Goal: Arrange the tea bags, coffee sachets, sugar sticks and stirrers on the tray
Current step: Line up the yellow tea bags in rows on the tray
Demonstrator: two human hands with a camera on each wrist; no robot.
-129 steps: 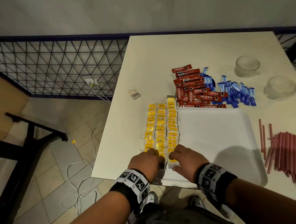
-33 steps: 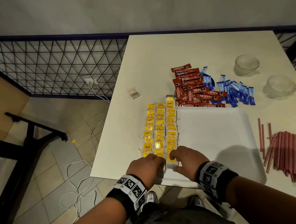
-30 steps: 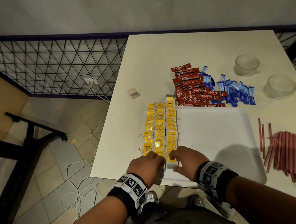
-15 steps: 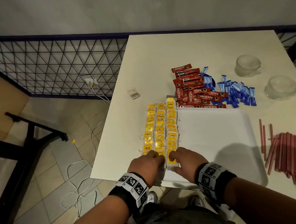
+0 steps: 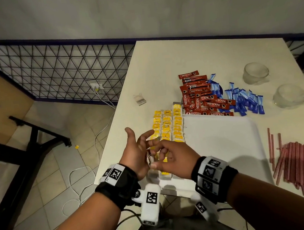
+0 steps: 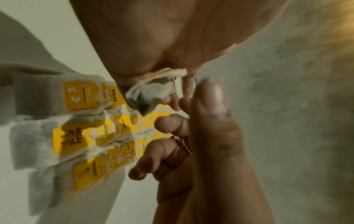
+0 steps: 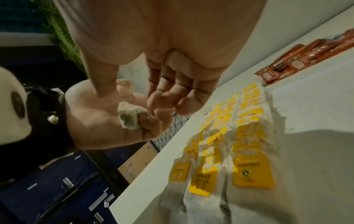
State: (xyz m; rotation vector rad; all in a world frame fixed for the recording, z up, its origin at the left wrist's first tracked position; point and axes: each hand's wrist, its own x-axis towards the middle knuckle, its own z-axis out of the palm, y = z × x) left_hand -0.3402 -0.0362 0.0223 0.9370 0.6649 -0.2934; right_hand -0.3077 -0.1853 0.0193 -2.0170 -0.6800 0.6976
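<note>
A crumpled tea bag (image 5: 150,159) (image 7: 130,116) (image 6: 151,94) lies in my raised left hand (image 5: 139,145), palm turned up, whose lower fingers curl round it while thumb and forefinger stay spread. My right hand (image 5: 162,154) is against it with curled fingers that hold nothing; its thumb presses on the left palm beside the bag. Both hands hover over the near end of three rows of yellow-tagged tea bags (image 5: 167,126) (image 7: 249,177) along the left side of the white tray (image 5: 223,132). Red coffee sachets (image 5: 201,97), blue sugar sticks (image 5: 244,98) and pink stirrers (image 5: 299,163) lie on the table.
Two upturned clear cups (image 5: 255,73) (image 5: 289,96) stand at the table's far right. A lone tea bag (image 5: 139,99) lies near the left table edge. Left of the table the floor drops away, with cables and a black frame.
Both hands have lifted off the near end of the tea bag rows. The left hand has turned palm up and now holds a crumpled tea bag; the right hand has closed in against it.
</note>
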